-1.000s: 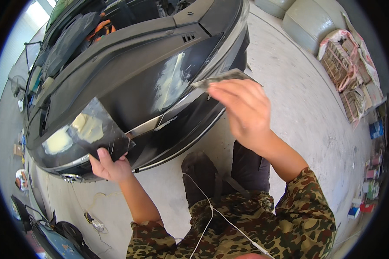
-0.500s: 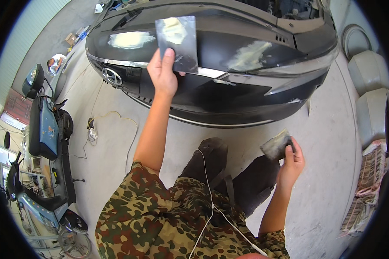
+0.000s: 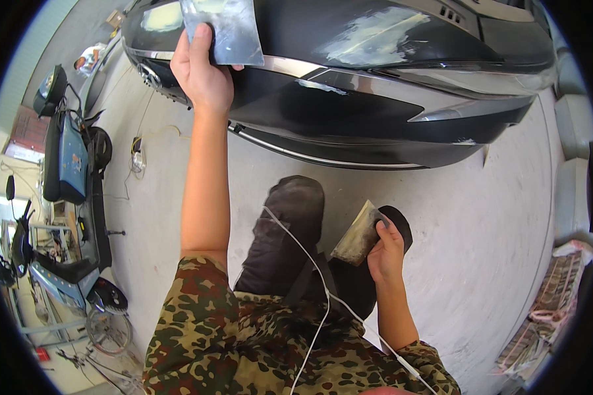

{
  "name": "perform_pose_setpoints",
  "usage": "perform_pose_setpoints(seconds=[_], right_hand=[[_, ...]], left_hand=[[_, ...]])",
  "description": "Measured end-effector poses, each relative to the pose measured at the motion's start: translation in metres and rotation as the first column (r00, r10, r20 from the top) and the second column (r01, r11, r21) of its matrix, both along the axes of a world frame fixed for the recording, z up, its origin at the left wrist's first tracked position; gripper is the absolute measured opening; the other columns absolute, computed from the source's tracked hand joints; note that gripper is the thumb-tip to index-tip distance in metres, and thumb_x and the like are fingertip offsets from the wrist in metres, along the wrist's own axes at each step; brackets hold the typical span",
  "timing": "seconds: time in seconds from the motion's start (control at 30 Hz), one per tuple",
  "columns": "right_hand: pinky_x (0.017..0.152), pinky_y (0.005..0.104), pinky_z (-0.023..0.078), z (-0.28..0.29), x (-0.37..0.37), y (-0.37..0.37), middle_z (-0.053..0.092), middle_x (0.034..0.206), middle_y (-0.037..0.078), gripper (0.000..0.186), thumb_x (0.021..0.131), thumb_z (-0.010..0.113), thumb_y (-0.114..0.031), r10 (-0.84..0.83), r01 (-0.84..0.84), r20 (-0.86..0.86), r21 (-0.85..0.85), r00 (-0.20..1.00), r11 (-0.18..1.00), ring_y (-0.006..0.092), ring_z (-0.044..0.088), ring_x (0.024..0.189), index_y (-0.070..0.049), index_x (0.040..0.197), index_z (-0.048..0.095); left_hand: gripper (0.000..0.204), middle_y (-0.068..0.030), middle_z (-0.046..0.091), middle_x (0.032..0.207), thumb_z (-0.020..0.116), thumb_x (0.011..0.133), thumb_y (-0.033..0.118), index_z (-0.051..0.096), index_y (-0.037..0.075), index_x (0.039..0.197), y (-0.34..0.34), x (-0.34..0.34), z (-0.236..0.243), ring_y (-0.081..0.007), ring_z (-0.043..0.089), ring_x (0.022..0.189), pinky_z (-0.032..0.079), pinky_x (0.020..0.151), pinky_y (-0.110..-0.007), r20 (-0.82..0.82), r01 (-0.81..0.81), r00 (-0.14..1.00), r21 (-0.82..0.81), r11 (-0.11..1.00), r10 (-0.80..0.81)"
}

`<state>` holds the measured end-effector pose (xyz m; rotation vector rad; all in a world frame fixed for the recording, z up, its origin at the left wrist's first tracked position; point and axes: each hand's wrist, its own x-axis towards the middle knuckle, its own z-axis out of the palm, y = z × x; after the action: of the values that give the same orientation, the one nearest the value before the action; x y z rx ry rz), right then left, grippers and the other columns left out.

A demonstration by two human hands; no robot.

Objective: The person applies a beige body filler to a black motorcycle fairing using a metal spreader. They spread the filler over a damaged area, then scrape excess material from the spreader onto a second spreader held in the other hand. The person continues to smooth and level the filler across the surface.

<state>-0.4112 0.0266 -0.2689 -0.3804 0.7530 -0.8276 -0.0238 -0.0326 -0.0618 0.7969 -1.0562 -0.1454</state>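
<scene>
My left hand (image 3: 206, 82) is raised in front of the car's black front end (image 3: 310, 122), its thumb on top of a thin dark mixing board (image 3: 237, 36). Pale putty (image 3: 207, 6) lies on the board's upper part, cut off by the picture's edge. Lower down, my right hand (image 3: 387, 253) pinches a putty spreader (image 3: 357, 236) smeared with cream and grey residue, held above my right leg and apart from the car. Streaky putty (image 3: 379, 36) covers the hood's right side. Another pale patch (image 3: 163, 18) lies left of the board.
Along the left stand a blue-and-black electric scooter (image 3: 71, 158) and a bicycle (image 3: 109, 329). A cable (image 3: 137, 155) runs over the concrete floor. Another person (image 3: 89, 58) is far left. Grey rounded panels (image 3: 576, 125) and a wrapped bundle (image 3: 557, 289) line the right side.
The view has shifted closer to the car's right part. My left hand and the board have moved up and left in the picture; my right hand with the spreader has come inward.
</scene>
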Motion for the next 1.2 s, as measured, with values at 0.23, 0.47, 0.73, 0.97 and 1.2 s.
perform_pose_setpoints(seconds=[0.23,0.47,0.73,0.97,1.2], right_hand=[[0.107,0.0342,0.049,0.014,0.02,-0.028,0.072,0.128,0.01,0.03,0.106,0.062,-0.006,0.21,-0.21,-0.01,-0.052,0.978,0.976,0.0184,0.066,0.118,0.005,0.134,0.064],[0.107,0.0342,0.049,0.029,0.029,-0.025,0.072,0.125,0.009,0.029,0.106,0.063,-0.007,0.293,-0.303,-0.08,-0.166,0.953,0.938,0.0181,0.066,0.117,0.004,0.133,0.065],[0.107,0.0346,0.049,0.029,0.091,0.007,0.072,0.127,0.009,0.03,0.106,0.064,-0.009,0.218,-0.291,-0.281,-0.252,0.935,0.923,0.0189,0.066,0.119,0.003,0.133,0.065],[0.104,0.0312,0.05,0.038,0.219,0.042,0.072,0.126,0.009,0.033,0.106,0.064,-0.007,0.14,-0.235,-0.26,-0.383,0.955,0.893,0.0164,0.066,0.116,0.007,0.136,0.064],[0.105,0.0338,0.052,0.066,0.415,0.102,0.073,0.129,0.01,0.033,0.108,0.061,-0.007,0.22,-0.275,-0.191,-0.338,0.957,0.9,0.0169,0.068,0.116,0.006,0.138,0.064]], left_hand=[[0.024,-0.0096,0.069,0.086,0.056,0.108,0.021,0.064,-0.001,0.112,0.002,0.007,0.002,-0.0188,0.062,0.06,0.046,0.049,-0.031,-0.091,-0.03,0.995,-0.016,0.999,0.029],[0.026,-0.0055,0.067,0.075,0.059,0.11,0.024,0.064,0.003,0.096,-0.012,-0.02,-0.005,-0.0128,0.059,0.053,0.047,0.047,-0.028,-0.024,-0.108,0.994,0.024,0.994,0.109],[0.042,-0.0024,0.061,0.068,0.071,0.105,0.034,0.057,0.001,0.083,0.005,-0.031,0.013,-0.0095,0.061,0.06,0.048,0.052,-0.028,0.075,0.211,0.973,0.082,0.974,-0.217],[0.027,0.0013,0.072,0.097,0.067,0.108,0.03,0.069,0.006,0.12,0.145,0.101,-0.045,-0.0043,0.064,0.078,0.05,0.062,-0.02,-0.191,0.297,0.945,0.153,0.943,-0.267],[0.024,0.0081,0.065,0.089,0.073,0.104,0.016,0.069,0.004,0.125,0.32,0.24,-0.127,-0.0009,0.046,0.07,0.034,0.062,-0.021,-0.596,0.104,0.795,0.32,0.942,0.115]])
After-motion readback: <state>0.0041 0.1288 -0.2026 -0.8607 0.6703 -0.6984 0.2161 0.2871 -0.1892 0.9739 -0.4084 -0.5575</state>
